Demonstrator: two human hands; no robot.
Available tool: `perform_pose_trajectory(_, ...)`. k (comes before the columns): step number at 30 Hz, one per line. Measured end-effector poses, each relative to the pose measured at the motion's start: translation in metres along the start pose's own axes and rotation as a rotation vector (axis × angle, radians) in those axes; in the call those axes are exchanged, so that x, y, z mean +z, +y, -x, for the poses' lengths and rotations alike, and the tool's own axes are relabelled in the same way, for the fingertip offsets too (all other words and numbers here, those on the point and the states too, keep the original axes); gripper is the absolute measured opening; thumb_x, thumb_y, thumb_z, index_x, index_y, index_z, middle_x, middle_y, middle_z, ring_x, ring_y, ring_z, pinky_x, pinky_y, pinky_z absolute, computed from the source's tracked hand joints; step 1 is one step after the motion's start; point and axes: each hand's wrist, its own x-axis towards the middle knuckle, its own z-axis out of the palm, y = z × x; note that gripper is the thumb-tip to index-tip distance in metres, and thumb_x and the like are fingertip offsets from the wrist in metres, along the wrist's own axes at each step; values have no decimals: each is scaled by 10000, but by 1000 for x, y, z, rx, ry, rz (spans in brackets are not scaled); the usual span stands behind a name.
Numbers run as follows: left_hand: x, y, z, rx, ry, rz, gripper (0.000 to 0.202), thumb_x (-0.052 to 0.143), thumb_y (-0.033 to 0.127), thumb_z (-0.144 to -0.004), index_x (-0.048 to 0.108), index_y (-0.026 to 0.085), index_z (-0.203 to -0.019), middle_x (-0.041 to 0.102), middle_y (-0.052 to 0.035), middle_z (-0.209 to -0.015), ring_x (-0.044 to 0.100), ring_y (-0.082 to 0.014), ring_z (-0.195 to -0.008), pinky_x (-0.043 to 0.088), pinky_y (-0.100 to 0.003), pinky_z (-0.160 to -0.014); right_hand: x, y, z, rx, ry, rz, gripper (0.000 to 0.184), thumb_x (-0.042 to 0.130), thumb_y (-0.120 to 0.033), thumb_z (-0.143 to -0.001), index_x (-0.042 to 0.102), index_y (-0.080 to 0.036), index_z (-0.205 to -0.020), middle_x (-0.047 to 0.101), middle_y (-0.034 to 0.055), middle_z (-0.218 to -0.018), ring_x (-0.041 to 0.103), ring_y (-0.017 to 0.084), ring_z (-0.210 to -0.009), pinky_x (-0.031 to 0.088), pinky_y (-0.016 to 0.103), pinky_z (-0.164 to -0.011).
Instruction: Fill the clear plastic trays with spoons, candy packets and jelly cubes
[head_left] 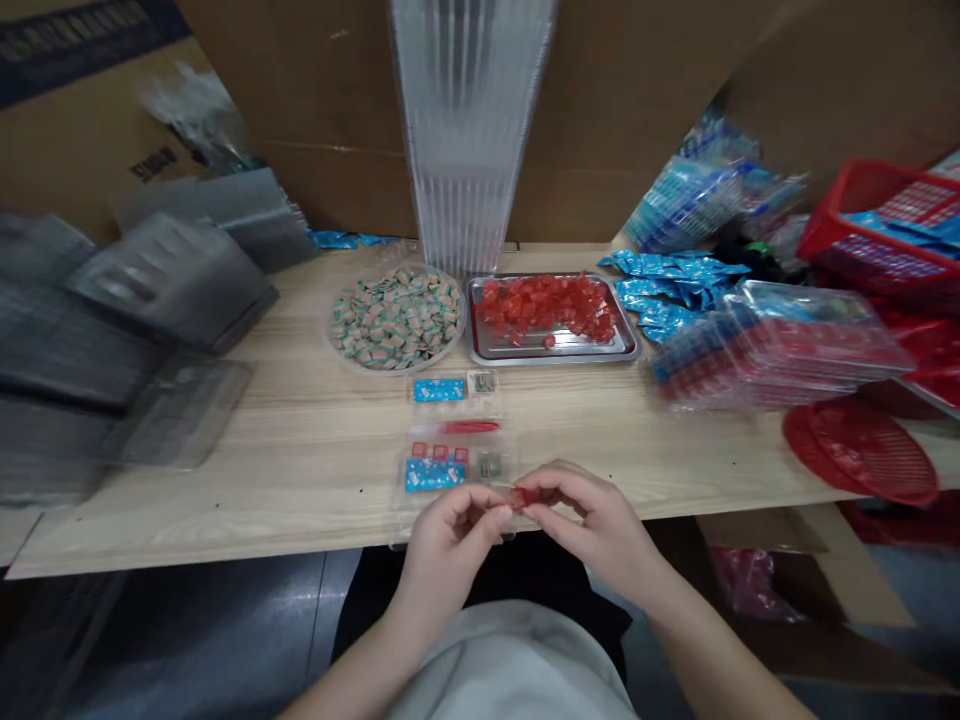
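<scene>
My left hand [450, 540] and my right hand [592, 520] meet low in the middle of the view. Their fingertips pinch a small red piece [523, 497], possibly a wrapped sweet, from both sides. Just beyond them lies a clear plastic blister tray [457, 450] on the light wood table [225, 490], holding a blue packet [430, 475] and small red squares [440, 451]. My hands partly cover its near edge. Farther away, a second clear tray holds a blue packet [439, 390] and a red stick [470, 427].
A round plate of striped wrapped sweets [397, 318] and a steel tray of red pieces [551, 315] stand behind. Blue sachets [667, 285], stacked clear trays [780, 345] and a red basket [877, 225] lie right. Dark plastic trays [172, 280] are stacked left.
</scene>
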Motion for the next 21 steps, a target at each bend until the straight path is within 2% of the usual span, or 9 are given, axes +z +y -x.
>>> perform_pose_trajectory(3, -21, -23, 11, 373, 160, -468, 169, 593, 240, -815, 629, 221, -979, 676, -47, -944, 620, -183, -864, 492, -344, -787, 6, 3, -21, -125, 58, 227, 133, 575, -228, -832, 641, -239, -947, 631, 58, -932, 581, 197, -884, 486, 347, -768)
perform_pose_trajectory(5, -31, -36, 12, 575, 174, -691, 168, 580, 181, -822, 639, 229, -971, 687, -43, -976, 612, -206, -970, 447, -407, -908, 16, 5, -37, -213, 75, 419, 131, 571, -204, -833, 649, -222, -938, 634, 72, -927, 564, 216, -899, 474, 380, -796)
perform_pose_trajectory(9, -37, -50, 9, 716, 160, -812, 196, 543, 114, -833, 631, 206, -982, 687, -51, -1036, 603, -211, -1032, 468, -398, -901, 42, 5, -51, -259, -24, 695, 117, 549, -140, -832, 656, -164, -789, 637, 95, -784, 555, 231, -810, 469, 389, -769)
perform_pose_trajectory(11, -36, -52, 8, 726, 177, -826, 199, 524, 96, -841, 629, 205, -970, 687, -52, -1046, 608, -213, -1027, 482, -397, -880, 42, 7, -55, -266, -65, 710, 102, 571, -141, -816, 652, -157, -757, 634, 91, -758, 555, 227, -794, 465, 372, -758)
perform_pose_trajectory(14, -36, -54, 8, 737, 174, -851, 205, 522, 89, -841, 623, 206, -976, 683, -54, -1068, 609, -218, -1032, 494, -394, -858, 12, 19, -75, -233, -21, 584, 69, 599, -184, -799, 659, -179, -832, 651, 61, -801, 570, 198, -798, 452, 318, -735)
perform_pose_trajectory(16, -38, -56, 7, 743, 157, -870, 209, 533, 92, -835, 619, 208, -986, 678, -54, -1085, 608, -219, -1038, 501, -389, -848, -21, 34, -102, -106, 183, 548, 112, 549, -200, -828, 656, -191, -860, 658, 46, -818, 578, 178, -778, 434, 293, -716)
perform_pose_trajectory(18, -40, -58, 6, 743, 140, -883, 213, 543, 97, -830, 617, 210, -995, 675, -54, -1094, 609, -218, -1040, 507, -385, -845, -52, 51, -135, 52, 359, 606, 118, 535, -194, -820, 643, -180, -776, 645, 54, -786, 577, 191, -785, 418, 303, -728)
perform_pose_trajectory(19, -40, -59, 5, 746, 136, -887, 214, 546, 100, -829, 617, 211, -998, 674, -55, -1096, 609, -218, -1040, 511, -384, -842, -63, 59, -150, 95, 389, 595, 52, 583, -178, -777, 635, -177, -780, 645, 61, -820, 577, 200, -822, 414, 312, -758)
perform_pose_trajectory(21, -41, -61, 4, 750, 133, -895, 216, 548, 104, -827, 617, 211, -1002, 673, -56, -1099, 608, -219, -1044, 516, -384, -841, -76, 72, -173, 143, 387, 517, 78, 639, -116, -690, 616, -167, -743, 643, 75, -862, 575, 214, -873, 408, 333, -809)
